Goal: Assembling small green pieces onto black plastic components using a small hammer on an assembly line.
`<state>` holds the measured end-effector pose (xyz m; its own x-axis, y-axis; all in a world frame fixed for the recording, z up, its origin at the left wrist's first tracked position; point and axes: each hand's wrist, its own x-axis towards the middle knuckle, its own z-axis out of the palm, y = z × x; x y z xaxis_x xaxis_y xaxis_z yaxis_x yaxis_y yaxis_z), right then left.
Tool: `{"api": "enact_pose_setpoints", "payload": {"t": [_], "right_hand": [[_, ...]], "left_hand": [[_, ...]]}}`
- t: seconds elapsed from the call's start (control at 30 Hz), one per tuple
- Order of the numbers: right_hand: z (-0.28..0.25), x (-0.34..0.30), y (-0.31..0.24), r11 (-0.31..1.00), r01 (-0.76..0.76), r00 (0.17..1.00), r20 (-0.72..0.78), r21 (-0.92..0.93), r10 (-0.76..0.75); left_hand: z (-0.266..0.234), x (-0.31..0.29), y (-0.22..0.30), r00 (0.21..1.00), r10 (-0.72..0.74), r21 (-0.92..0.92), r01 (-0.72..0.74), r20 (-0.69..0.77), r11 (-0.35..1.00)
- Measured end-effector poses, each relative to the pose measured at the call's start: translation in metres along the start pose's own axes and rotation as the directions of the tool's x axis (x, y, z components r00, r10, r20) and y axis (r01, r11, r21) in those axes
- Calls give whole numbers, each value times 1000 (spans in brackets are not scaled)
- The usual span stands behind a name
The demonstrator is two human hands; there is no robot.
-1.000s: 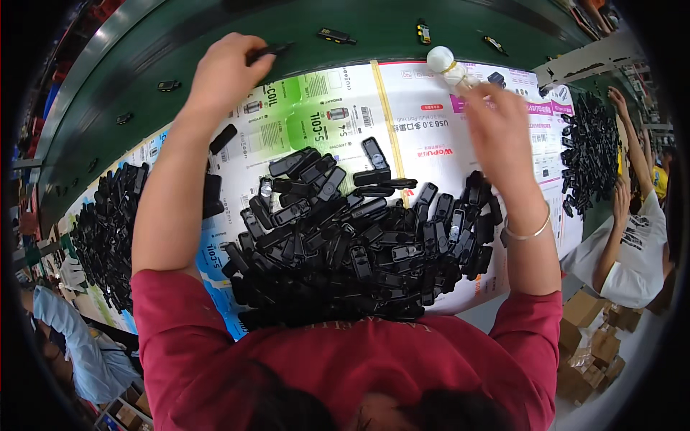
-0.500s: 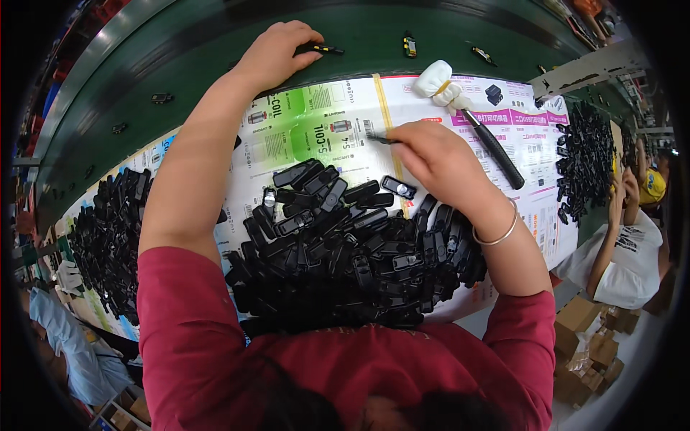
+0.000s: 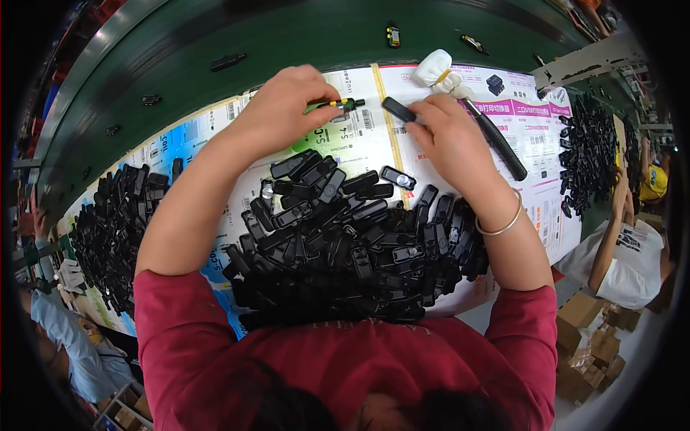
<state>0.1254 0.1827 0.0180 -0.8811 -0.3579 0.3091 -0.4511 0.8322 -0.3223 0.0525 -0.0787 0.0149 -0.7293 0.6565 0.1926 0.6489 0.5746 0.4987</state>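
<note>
My left hand [image 3: 298,104] pinches a small circuit board [image 3: 346,105] with yellow and green parts and a black end, held over the near side of the printed sheet. Across a small gap, my right hand [image 3: 453,133] grips a black plastic casing [image 3: 397,109] between thumb and fingers, its tip pointing toward the board. Between my forearms lies a heap of similar black casings [image 3: 345,244], some with a clear shiny spot. One casing [image 3: 397,177] rests at the heap's far edge. Just right of my right hand lies a mallet [image 3: 498,142], its head wrapped in white cloth.
Beyond the sheets runs a green conveyor belt [image 3: 309,36], carrying a circuit board [image 3: 392,34], a long black piece [image 3: 228,62] and other small parts. More black heaps lie left [image 3: 115,237] and right [image 3: 593,151]. A metal bar [image 3: 589,61] crosses at right. Co-workers sit on both sides.
My left hand has drawn back from the belt with the circuit board. My right hand has shifted right and away, turning the casing. Parts on the belt have moved left.
</note>
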Motion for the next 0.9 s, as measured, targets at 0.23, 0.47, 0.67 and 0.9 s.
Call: {"api": "enact_pose_setpoints", "payload": {"t": [0.23,0.47,0.67,0.9], "right_hand": [[12,37,-8,953,36,999,-45,302,-23],[33,55,-13,956,232,971,12,179,-238],[34,53,-16,978,166,984,50,128,-173],[32,57,-15,978,205,973,94,49,-209]], "left_hand": [[8,-12,5,986,-151,54,155,-69,987],[8,-12,3,984,-164,-17,163,-64,986],[10,-13,4,987,-132,40,137,-94,990],[6,-10,7,980,-192,-31,191,-46,981]]}}
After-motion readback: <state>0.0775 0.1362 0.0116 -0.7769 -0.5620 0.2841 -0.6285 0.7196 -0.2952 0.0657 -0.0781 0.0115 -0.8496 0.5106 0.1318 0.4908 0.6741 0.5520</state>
